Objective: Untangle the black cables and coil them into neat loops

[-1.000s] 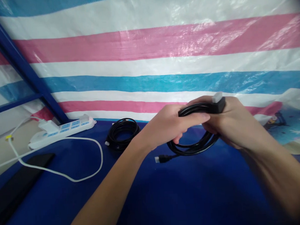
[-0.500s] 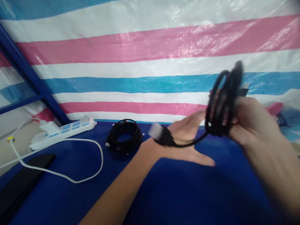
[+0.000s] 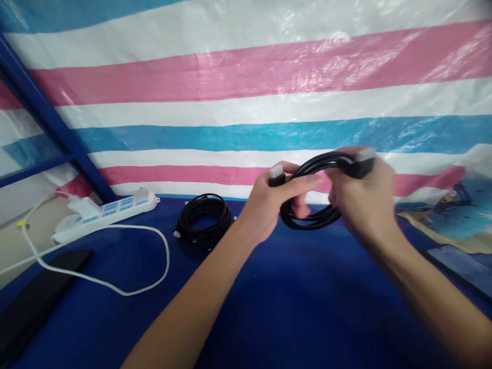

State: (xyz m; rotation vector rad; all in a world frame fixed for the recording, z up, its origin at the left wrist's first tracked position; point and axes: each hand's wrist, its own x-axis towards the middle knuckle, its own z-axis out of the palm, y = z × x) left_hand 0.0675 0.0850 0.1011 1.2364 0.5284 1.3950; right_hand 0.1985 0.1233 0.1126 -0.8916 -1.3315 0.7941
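A coiled black cable (image 3: 315, 220) is held up between my two hands, above the blue surface. My left hand (image 3: 273, 199) closes round the coil's left side, thumb laid across it, with one light-capped connector (image 3: 276, 173) sticking up by the fingers. On the coil's right side my right hand (image 3: 362, 193) is wrapped round the loops, slightly blurred. The other capped connector (image 3: 361, 163) lies over the back of that hand. Behind my left forearm, a second coil of black cables (image 3: 202, 222) rests on the surface, several light connector ends showing.
At the left a white power strip (image 3: 108, 212) holds a white plug, and its white cord (image 3: 167, 258) loops over the blue surface (image 3: 276, 313). A black flat object (image 3: 39, 302) lies nearby. A phone-like slab (image 3: 470, 272) is at right. Striped sheeting (image 3: 241, 76) hangs behind.
My left hand, open with fingers outstretched before, now grips the coil. My right hand has lowered and moved left with the cable, turning it so the loops lie flatter.
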